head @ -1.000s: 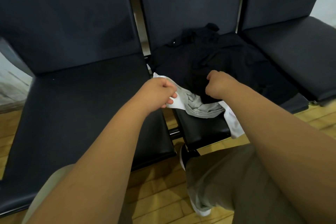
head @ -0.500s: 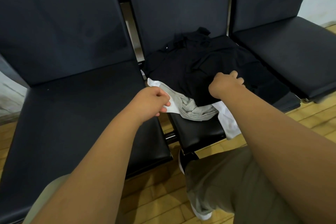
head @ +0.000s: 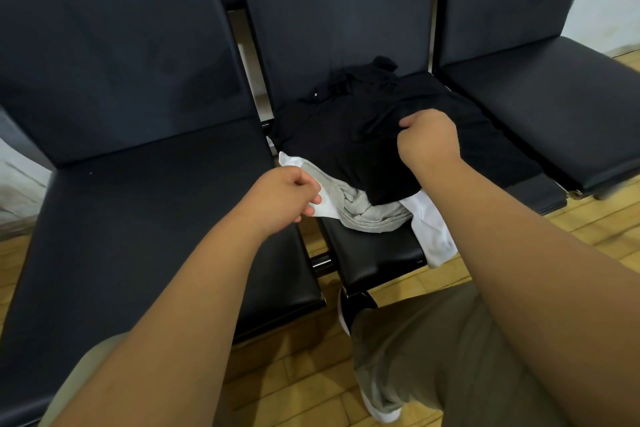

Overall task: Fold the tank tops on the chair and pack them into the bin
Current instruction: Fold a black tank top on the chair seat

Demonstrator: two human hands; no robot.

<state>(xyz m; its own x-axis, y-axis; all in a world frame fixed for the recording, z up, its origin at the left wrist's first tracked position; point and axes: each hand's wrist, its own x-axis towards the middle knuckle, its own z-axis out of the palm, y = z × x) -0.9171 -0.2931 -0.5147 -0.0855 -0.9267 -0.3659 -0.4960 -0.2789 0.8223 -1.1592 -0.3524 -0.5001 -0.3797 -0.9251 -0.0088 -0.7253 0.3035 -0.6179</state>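
Observation:
A heap of tank tops lies on the middle chair seat (head: 374,253). A black tank top (head: 339,135) covers the heap. Under it, a grey tank top (head: 363,211) and a white tank top (head: 433,232) stick out over the seat's front edge. My left hand (head: 287,198) pinches a white fabric corner at the heap's left front. My right hand (head: 429,142) grips a fold of the black top near its middle. No bin is in view.
Dark padded chairs stand in a row: one empty seat on the left (head: 156,225), another on the right (head: 554,107). Wooden floor (head: 294,374) lies below. My legs in khaki trousers (head: 450,357) are in front of the middle chair.
My right hand has moved up and back over the black top and closed on a fold of it. My left hand keeps its pinch on the white corner.

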